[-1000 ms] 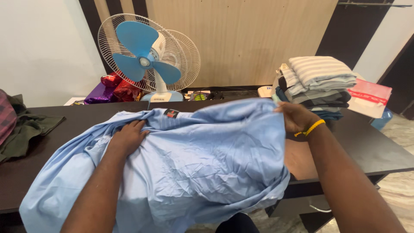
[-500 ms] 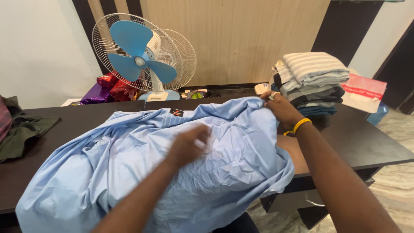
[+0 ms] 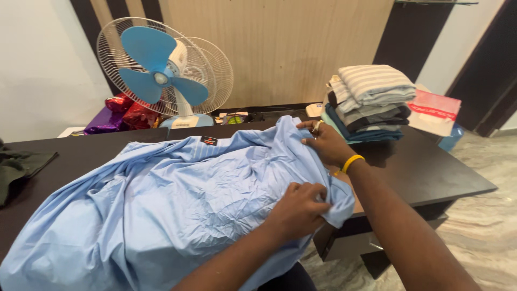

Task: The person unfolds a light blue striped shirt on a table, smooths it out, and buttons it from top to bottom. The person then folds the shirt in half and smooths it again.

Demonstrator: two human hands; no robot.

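The fingers (image 3: pixel 315 193) of the left hand (image 3: pixel 298 211) are curling tight around a bunch of cloth at the near right edge of the light blue shirt (image 3: pixel 177 205), gripping it closed. The right hand (image 3: pixel 325 143), with a yellow band at its wrist, is lying farther back on the same edge, its fingers (image 3: pixel 308 125) pinching the fabric near the top corner. The shirt is sprawling crumpled across the dark table (image 3: pixel 425 167), its long axis running from the near left, where it is hanging over the front edge, up toward the far right; the collar with its small dark label (image 3: pixel 208 140) is pointing to the back. A stack of folded clothes (image 3: pixel 371 102) is sitting just beyond the right hand, a pink and white bag (image 3: pixel 436 113) beside it. A blue-bladed fan (image 3: pixel 156 70) is standing behind the table against a wood-panelled wall (image 3: pixel 280 48), shiny wrapped parcels (image 3: pixel 116 113) at its left, and a dark green garment (image 3: pixel 21 167) is lying at the table's left end.
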